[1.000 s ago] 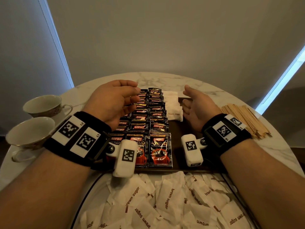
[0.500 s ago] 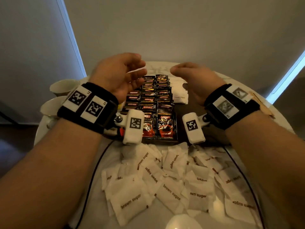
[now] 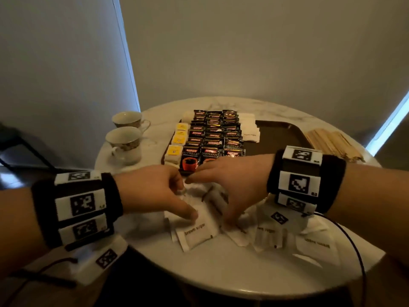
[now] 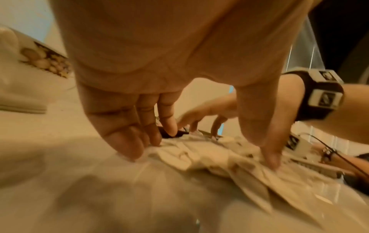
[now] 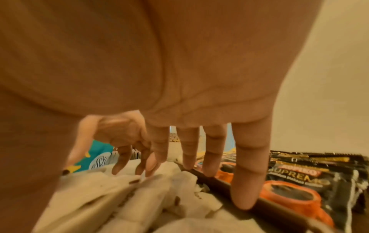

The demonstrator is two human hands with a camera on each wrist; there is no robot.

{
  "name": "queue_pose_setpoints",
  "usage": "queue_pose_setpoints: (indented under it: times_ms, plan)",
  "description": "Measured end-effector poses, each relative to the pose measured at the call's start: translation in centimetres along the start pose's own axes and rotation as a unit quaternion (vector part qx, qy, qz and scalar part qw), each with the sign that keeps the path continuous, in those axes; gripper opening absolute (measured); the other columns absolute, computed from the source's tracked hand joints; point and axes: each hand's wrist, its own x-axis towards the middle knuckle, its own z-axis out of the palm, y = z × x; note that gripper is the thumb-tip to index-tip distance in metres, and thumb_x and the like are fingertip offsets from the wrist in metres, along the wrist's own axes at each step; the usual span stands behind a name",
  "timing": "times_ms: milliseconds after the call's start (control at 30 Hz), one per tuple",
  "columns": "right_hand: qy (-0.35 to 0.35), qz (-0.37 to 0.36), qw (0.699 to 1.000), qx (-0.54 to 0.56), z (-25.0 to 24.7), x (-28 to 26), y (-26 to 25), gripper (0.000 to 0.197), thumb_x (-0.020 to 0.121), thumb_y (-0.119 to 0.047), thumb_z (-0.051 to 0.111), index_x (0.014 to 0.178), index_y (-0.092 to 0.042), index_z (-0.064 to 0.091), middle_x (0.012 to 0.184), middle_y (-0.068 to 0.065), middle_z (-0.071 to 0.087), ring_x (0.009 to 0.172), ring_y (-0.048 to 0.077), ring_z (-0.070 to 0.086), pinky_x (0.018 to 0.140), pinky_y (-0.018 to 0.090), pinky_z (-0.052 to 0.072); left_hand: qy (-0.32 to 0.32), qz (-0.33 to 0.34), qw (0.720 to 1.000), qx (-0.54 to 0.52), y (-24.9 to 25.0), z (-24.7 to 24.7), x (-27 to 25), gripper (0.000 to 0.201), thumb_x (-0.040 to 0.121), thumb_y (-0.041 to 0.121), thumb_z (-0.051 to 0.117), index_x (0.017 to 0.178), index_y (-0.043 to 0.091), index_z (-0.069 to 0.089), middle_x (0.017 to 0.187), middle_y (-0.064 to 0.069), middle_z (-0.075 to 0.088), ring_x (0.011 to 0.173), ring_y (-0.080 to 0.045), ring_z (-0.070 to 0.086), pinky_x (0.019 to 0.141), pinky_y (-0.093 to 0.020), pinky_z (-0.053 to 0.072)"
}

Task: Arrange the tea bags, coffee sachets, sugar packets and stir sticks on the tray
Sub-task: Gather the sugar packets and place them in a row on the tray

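Loose white brown-sugar packets (image 3: 199,233) lie heaped on the marble table in front of the brown tray (image 3: 276,134). My left hand (image 3: 187,202) reaches down onto the heap, with fingertips (image 4: 129,151) at its left edge and the thumb pressing a packet. My right hand (image 3: 210,200) comes in from the right with straight fingers (image 5: 245,189) pointing down at the heap (image 5: 119,197) beside the tray's front rim. Neither hand has lifted a packet. On the tray lie rows of black coffee sachets (image 3: 212,138), yellow tea bags (image 3: 179,138) and stacked sugar packets (image 3: 250,131). Wooden stir sticks (image 3: 332,145) lie on the table to the right.
Two teacups (image 3: 124,142) stand on the table left of the tray. The tray's right half shows bare brown surface. The table's round front edge (image 3: 221,291) is close below the heap. Cables run from both wrist cameras.
Both hands have come down and back from above the tray to the loose sugar packets. The head view has pulled back and now shows the whole table.
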Motion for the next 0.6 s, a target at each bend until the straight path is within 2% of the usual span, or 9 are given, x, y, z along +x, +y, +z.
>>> queue_pose_setpoints:
  times_ms: [67,167,233,367,467,533,600]
  plan:
    - [-0.019,0.012,0.999,-0.044,-0.2,0.3,-0.6,0.117,0.069,-0.064,0.084,0.160,-0.040,0.015,0.164,-0.007,0.023,0.145,0.022,0.028,0.117,0.048,0.037,-0.017,-0.012,0.998,0.062,0.3,0.4,-0.4,0.085,0.042,0.075,0.090,0.110,0.037,0.056,0.111,0.013,0.062,0.099,-0.009,0.060,0.093,-0.038,0.057]
    - [-0.046,-0.002,0.995,-0.083,-0.2,1.0,-1.3,0.113,0.067,-0.064,0.084,0.159,-0.039,0.022,0.153,-0.005,0.036,0.135,0.022,0.037,0.107,0.047,0.046,-0.024,-0.017,0.991,0.129,1.0,1.1,-0.3,0.084,0.046,0.076,0.089,0.109,0.033,0.054,0.105,0.010,0.061,0.094,-0.011,0.058,0.085,-0.035,0.056]
    - [-0.068,-0.008,0.994,-0.089,-0.2,1.4,-1.7,0.109,0.068,-0.060,0.086,0.157,-0.035,0.028,0.148,-0.005,0.040,0.128,0.022,0.044,0.102,0.044,0.050,-0.036,-0.031,0.988,0.149,1.5,1.4,-0.2,0.077,0.056,0.071,0.088,0.112,0.030,0.055,0.102,0.008,0.061,0.092,-0.011,0.058,0.081,-0.031,0.054]
    - [-0.057,-0.002,0.997,-0.051,-0.3,2.2,-1.9,0.098,0.070,-0.051,0.089,0.152,-0.028,0.040,0.142,-0.002,0.048,0.126,0.020,0.049,0.106,0.042,0.049,-0.052,-0.036,0.989,0.132,1.6,1.4,0.1,0.060,0.069,0.061,0.087,0.114,0.027,0.065,0.102,0.008,0.069,0.094,-0.011,0.064,0.082,-0.029,0.056]
    - [-0.028,0.010,0.999,-0.012,-0.3,2.4,-1.3,0.080,0.078,-0.041,0.084,0.147,-0.034,0.046,0.138,-0.006,0.054,0.124,0.018,0.051,0.104,0.044,0.049,-0.062,-0.031,0.993,0.094,1.4,1.4,0.3,0.050,0.075,0.050,0.087,0.116,0.030,0.068,0.102,0.009,0.074,0.092,-0.008,0.070,0.083,-0.028,0.061]
    - [-0.013,0.023,0.999,0.023,-0.3,2.2,-0.9,0.067,0.082,-0.035,0.081,0.143,-0.038,0.051,0.133,-0.009,0.059,0.119,0.016,0.055,0.101,0.043,0.052,-0.060,-0.031,0.996,0.066,1.2,1.5,0.4,0.044,0.078,0.042,0.087,0.115,0.030,0.068,0.100,0.006,0.075,0.088,-0.010,0.073,0.077,-0.027,0.063]
    - [0.012,0.029,0.998,0.053,-0.4,2.1,-0.6,0.055,0.083,-0.033,0.080,0.133,-0.040,0.058,0.119,-0.012,0.064,0.107,0.013,0.060,0.095,0.042,0.055,-0.048,-0.030,0.998,0.028,0.9,1.3,0.4,0.038,0.079,0.030,0.086,0.112,0.029,0.067,0.098,0.002,0.074,0.084,-0.014,0.074,0.070,-0.027,0.063]
